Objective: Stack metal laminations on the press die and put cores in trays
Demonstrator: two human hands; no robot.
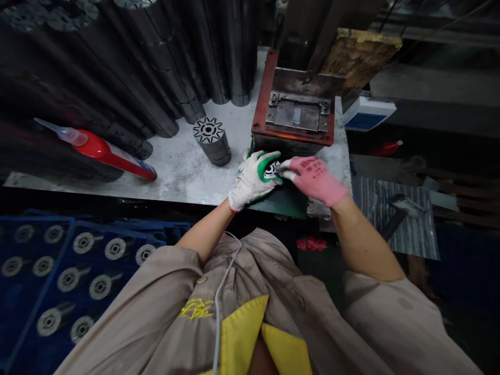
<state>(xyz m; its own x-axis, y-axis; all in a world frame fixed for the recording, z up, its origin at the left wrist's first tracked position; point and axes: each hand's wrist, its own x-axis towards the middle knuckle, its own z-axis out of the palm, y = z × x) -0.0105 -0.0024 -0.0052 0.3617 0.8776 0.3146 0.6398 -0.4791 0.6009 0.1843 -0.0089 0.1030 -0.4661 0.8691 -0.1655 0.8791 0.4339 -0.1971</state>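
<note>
My left hand (253, 179), in a white glove with green coating, wraps around a slotted metal rotor core (271, 170) in front of the press fixture. Only the core's patterned end face shows between my fingers. From the right, my right hand (316, 178) in a pink glove reaches to the core's edge, thumb and fingertips pinched together; whatever they hold is too small to make out. A second rotor core (213, 140) stands upright on the bench to the left, its star-slotted face up.
The metal fixture (297, 117) sits on a red base plate (262, 104). A red glue bottle (105, 153) and tall stacks of cores (167, 67) occupy the bench's left. Blue trays (66, 245) hold several cores below. A hammer (402, 208) lies at right, near a white-framed display (369, 113).
</note>
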